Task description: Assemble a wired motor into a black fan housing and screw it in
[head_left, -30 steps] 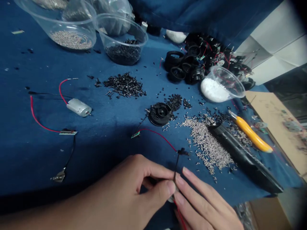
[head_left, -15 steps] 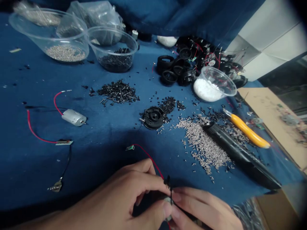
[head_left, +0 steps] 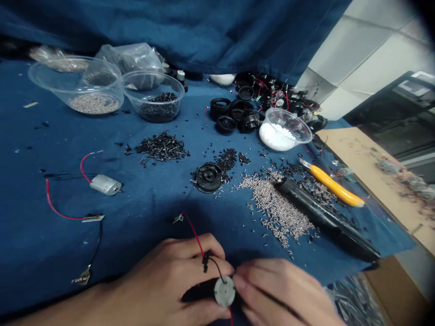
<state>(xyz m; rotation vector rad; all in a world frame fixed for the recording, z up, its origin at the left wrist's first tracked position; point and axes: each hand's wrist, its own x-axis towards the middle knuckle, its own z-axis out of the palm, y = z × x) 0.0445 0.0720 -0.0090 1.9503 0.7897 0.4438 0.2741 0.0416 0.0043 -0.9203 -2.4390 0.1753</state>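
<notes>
"What do we have at the far left?"

"A circuit board [head_left: 92,218] with a red wire, and a black wire running down to a metal clip [head_left: 84,276]. Beyond it a loose motor [head_left: 104,184] lies on the blue cloth [head_left: 136,203], and farther right there's a pile of black pins [head_left: 161,147]."

"And our left hand [head_left: 180,267]?"

"Closed on the held motor [head_left: 224,292], pinching it between thumb and forefinger low in front of us, its round pale end showing. A black wire loops from that end up to a small black piece [head_left: 205,262], and a red wire goes from there to a small green board [head_left: 178,218]."

"Our right hand [head_left: 282,287]?"

"Fingertips bent in, just beside the motor's right side. We can't tell whether they grip anything; the undersides are hidden."

"Past that?"

"Spilled silver screws [head_left: 277,208], a black tool [head_left: 326,219] lying slantwise at their edge, then a yellow-handled knife [head_left: 336,185]."
</notes>
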